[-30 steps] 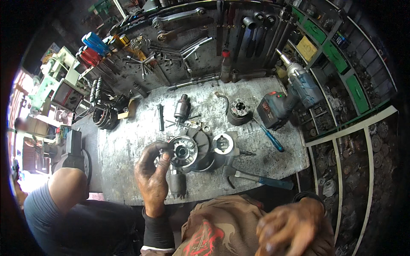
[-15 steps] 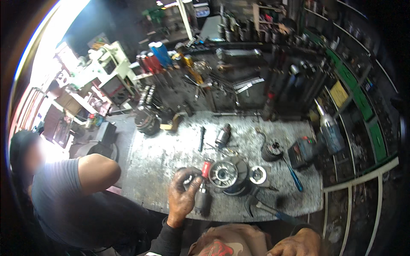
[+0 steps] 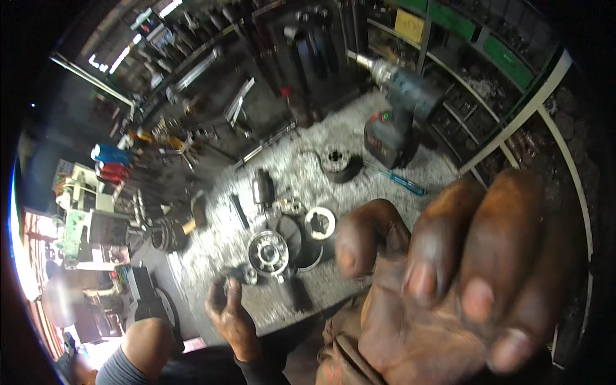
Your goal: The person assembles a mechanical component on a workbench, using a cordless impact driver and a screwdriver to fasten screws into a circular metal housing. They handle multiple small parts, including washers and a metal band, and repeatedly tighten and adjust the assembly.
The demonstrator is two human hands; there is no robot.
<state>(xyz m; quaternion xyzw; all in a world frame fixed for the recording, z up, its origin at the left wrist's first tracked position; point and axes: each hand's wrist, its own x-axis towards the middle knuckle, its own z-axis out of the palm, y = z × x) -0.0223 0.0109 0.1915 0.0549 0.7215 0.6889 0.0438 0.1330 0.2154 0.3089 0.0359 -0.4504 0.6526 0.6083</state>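
Low in the view, my left hand (image 3: 232, 321) pinches a small dark and silver metal part (image 3: 248, 276) between thumb and fingers. Just right of it lies a round metal housing (image 3: 268, 254) with a ribbed hub, next to a grey cylinder (image 3: 296, 292). A pale ring with a notched opening (image 3: 320, 223) rests beyond the housing. My right hand (image 3: 443, 276) is raised very close, palm showing, its fingers loosely bent and apart. Nothing shows in it. It covers the right front of the workbench (image 3: 212, 250).
A cordless impact wrench (image 3: 410, 93) stands at the far right of the bench, near a blue screwdriver (image 3: 405, 182) and a dark round part (image 3: 337, 168). Tools hang on the back panel. Shelves with green drawers (image 3: 452, 19) line the right. A person's bent arm (image 3: 147, 346) is at lower left.
My right hand has risen from the lower edge to close in front of the view. The whole view has turned and shifted. The hammer and red piece no longer show.
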